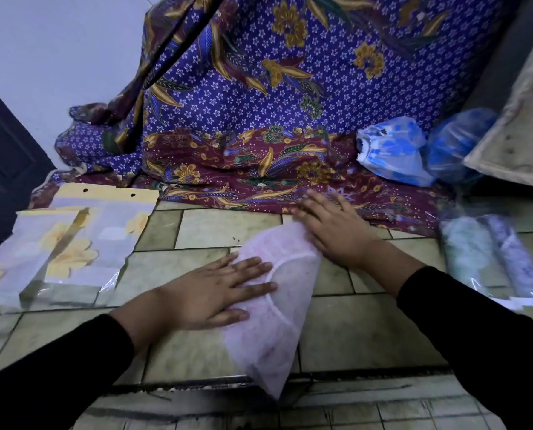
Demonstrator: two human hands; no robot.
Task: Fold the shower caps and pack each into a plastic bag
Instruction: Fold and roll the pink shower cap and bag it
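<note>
Where a purple and maroon flowered cloth (pixel 259 103) hangs down and spreads onto the tiled floor (pixel 352 330), a person in black sleeves works low over the tiles. A dark door (pixel 4 169) stands at the far left and a pale, worn cushion (pixel 519 119) leans in at the far right.

To the left, a stack of clear plastic bags (pixel 72 243) printed with yellow flowers lies flat on the floor, well apart from the hands.

In the middle lies the pink shower cap (pixel 277 321), folded into a long narrow wedge with its point toward the person and its white elastic edge curving across it.

The left hand (pixel 209 293) lies flat with fingers straight and spread, pressing the cap's left side and gripping nothing. The right hand (pixel 336 231) is also flat and open, its palm on the far end of the cap and its fingers reaching to the edge of the cloth.

At the back right, two blue shower caps (pixel 392 150) rest on the cloth beside the cushion. Near the right forearm, two rolled caps in clear wrapping (pixel 467 249) lie side by side on the floor.
</note>
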